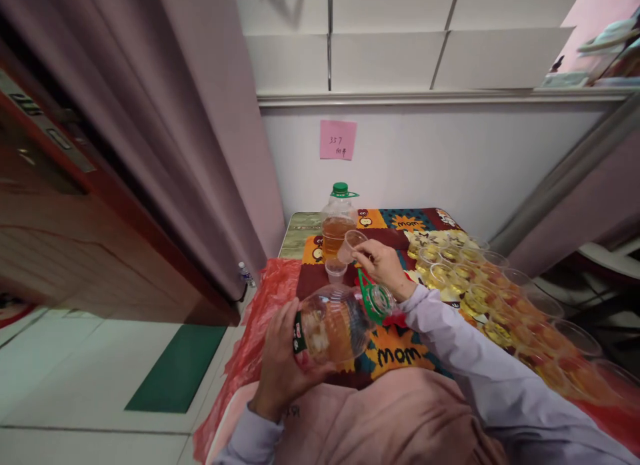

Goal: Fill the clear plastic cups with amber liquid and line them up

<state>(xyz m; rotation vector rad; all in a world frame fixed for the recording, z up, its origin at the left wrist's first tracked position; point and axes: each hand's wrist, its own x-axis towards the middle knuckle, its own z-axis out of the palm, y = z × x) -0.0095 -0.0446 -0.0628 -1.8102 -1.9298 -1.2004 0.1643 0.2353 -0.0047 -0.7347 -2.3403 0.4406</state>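
Note:
My left hand (pixel 280 365) is wrapped round the base of a large clear oil bottle (pixel 333 325) that lies tilted on its side, its green handle and neck (pixel 373 298) pointing right. Amber liquid fills part of it. My right hand (pixel 383 265) pinches a small empty clear plastic cup (pixel 351 245) just above the bottle's neck. Another small clear cup (pixel 335 270) stands on the cloth below the held cup. A second large oil bottle (pixel 339 218) with a green cap stands upright at the back of the table.
A patterned "MOM" cloth (pixel 400 355) covers the table. Several filled clear cups (pixel 480 292) stand in rows on the right. Red plastic sheet (pixel 260 332) hangs over the left edge. A pink note (pixel 338 139) is stuck on the wall; a curtain (pixel 200 152) hangs on the left.

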